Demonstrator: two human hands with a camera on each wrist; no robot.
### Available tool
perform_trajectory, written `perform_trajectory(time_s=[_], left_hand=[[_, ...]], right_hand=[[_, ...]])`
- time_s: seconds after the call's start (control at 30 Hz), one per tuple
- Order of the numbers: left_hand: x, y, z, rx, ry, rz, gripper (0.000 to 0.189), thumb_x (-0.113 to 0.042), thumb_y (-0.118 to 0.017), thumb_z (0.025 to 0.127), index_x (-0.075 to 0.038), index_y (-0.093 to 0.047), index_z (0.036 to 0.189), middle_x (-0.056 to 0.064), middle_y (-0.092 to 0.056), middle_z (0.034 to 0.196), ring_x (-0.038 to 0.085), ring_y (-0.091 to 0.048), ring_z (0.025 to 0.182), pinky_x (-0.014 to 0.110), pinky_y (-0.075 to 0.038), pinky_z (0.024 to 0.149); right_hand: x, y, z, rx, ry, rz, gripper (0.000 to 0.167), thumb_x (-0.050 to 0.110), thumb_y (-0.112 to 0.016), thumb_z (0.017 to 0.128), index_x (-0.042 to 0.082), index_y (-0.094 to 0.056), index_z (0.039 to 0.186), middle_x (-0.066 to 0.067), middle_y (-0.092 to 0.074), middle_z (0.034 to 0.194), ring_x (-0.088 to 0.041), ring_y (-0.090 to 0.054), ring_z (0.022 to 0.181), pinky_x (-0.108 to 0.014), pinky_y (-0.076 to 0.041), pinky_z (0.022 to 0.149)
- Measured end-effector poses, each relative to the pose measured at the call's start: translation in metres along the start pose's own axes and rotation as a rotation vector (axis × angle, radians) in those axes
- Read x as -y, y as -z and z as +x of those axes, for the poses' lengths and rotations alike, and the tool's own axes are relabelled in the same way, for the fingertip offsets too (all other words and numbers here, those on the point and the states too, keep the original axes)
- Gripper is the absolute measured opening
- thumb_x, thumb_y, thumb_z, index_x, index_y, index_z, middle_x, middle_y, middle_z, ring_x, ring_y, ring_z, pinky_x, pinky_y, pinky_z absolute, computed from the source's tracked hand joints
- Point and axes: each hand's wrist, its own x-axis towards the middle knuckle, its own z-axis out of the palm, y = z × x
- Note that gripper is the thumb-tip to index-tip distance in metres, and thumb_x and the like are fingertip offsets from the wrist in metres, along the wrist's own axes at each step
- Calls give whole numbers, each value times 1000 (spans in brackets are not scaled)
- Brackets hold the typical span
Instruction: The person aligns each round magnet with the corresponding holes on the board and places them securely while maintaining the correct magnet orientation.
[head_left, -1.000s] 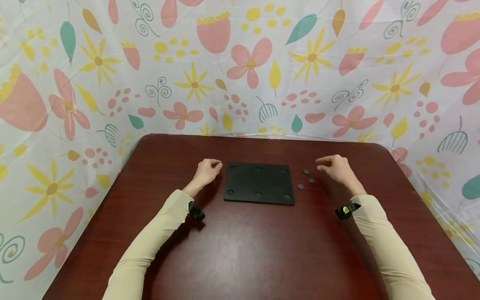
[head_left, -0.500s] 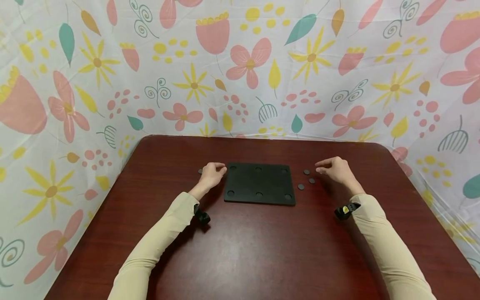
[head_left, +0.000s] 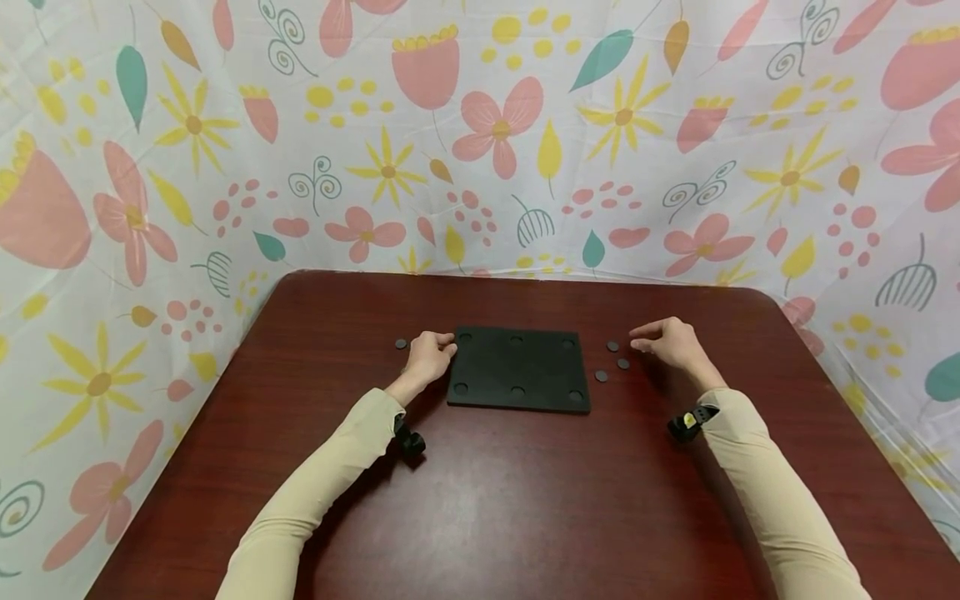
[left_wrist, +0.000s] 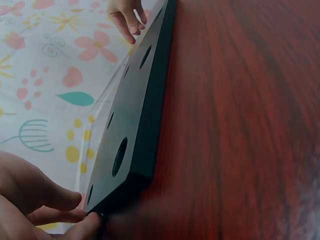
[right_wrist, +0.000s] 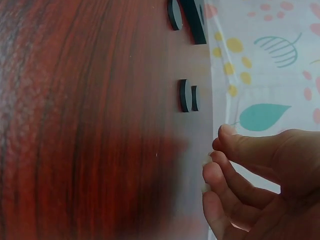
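Note:
A black rectangular board (head_left: 517, 367) with round recesses along its near and far edges lies on the table. My left hand (head_left: 431, 357) is at its far left corner, thumb and fingertips together over the edge. In the left wrist view a small dark disc edge (left_wrist: 102, 226) shows right at those fingertips, mostly hidden by the fingers. My right hand (head_left: 670, 343) hovers on the other side with loosely bent fingers and holds nothing. Three flat black discs (head_left: 623, 364) lie between it and the board.
Left of the left hand lies another black disc (head_left: 401, 343), and part of one more shows behind the wrist. The dark red wooden table (head_left: 510, 500) meets a flower-print curtain (head_left: 480, 208) at the back and left.
My left hand has moved right and slightly nearer, to the board's left edge, uncovering a disc behind it. The right hand has barely moved.

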Motion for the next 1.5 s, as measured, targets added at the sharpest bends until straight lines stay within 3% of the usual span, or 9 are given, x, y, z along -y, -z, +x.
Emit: perform_trajectory(time_s=[0.13, 0.27, 0.43, 0.53, 0.8, 1.0, 1.13, 1.33, 1.5], left_hand=[[-2, -2, 0, -5, -7, 42, 36, -12, -54, 99, -2, -57, 133, 13, -55, 139, 29, -61, 112, 24, -46, 66], [-3, -3, 0, -23, -21, 80, 35, -10, -56, 98, 2, -59, 131, 15, -56, 138, 30, -60, 115, 29, -50, 75], [-3, -6, 1, -30, -9, 80, 35, -9, -59, 96, 2, -59, 130, 17, -59, 133, 30, -60, 114, 35, -54, 83], [-3, -6, 1, -37, -17, 85, 36, -7, -61, 95, 2, -59, 130, 19, -62, 128, 30, -62, 112, 37, -54, 86], [-2, -7, 2, -37, -38, 107, 37, -6, -60, 95, 3, -58, 131, 20, -62, 127, 30, -62, 110, 38, -54, 87], [-1, -9, 1, -26, -35, 111, 38, -6, -60, 95, 3, -57, 132, 20, -62, 127, 31, -62, 110, 39, -54, 88], [0, -9, 1, -30, -40, 108, 38, -6, -59, 95, 3, -57, 132, 20, -62, 127, 31, -61, 111, 39, -53, 89], [2, -10, 1, -38, -47, 104, 37, -5, -59, 95, 4, -57, 131, 19, -58, 134, 31, -60, 113, 32, -51, 81], [1, -11, 1, -29, -54, 105, 37, -5, -58, 96, 4, -57, 131, 18, -55, 138, 29, -63, 100, 26, -42, 70]], right_hand=[[-2, -1, 2, 0, -17, 2, 32, 22, -67, 92, 2, -70, 116, -19, -73, 96, -21, -65, 77, -37, -49, 74], [-2, -1, 3, 5, -23, 10, 33, 23, -67, 92, 2, -70, 117, -22, -71, 104, -24, -64, 81, -36, -47, 75], [-1, -3, 5, 38, -34, 13, 35, 24, -68, 91, 2, -69, 119, -29, -62, 122, -35, -58, 101, -40, -45, 80], [2, -2, 6, 60, -43, 19, 36, 24, -69, 91, 3, -69, 120, -31, -57, 128, -35, -53, 102, -40, -41, 80], [6, -3, 9, 71, -31, 39, 35, 24, -71, 89, 3, -70, 118, -19, -70, 88, -21, -55, 70, -33, -39, 70], [6, -7, 8, 120, -23, 76, 35, 23, -69, 91, 5, -69, 121, -27, -58, 129, -34, -54, 105, -42, -44, 84], [7, -9, 8, 141, -23, 100, 36, 24, -69, 91, 7, -68, 122, -27, -54, 135, -42, -47, 123, -54, -42, 97], [6, -11, 10, 155, -23, 98, 37, 25, -73, 88, 8, -69, 121, -26, -55, 134, -39, -48, 121, -47, -42, 92], [6, -11, 11, 146, -18, 83, 36, 24, -75, 86, 9, -71, 117, -24, -59, 130, -36, -50, 116, -42, -40, 87]])
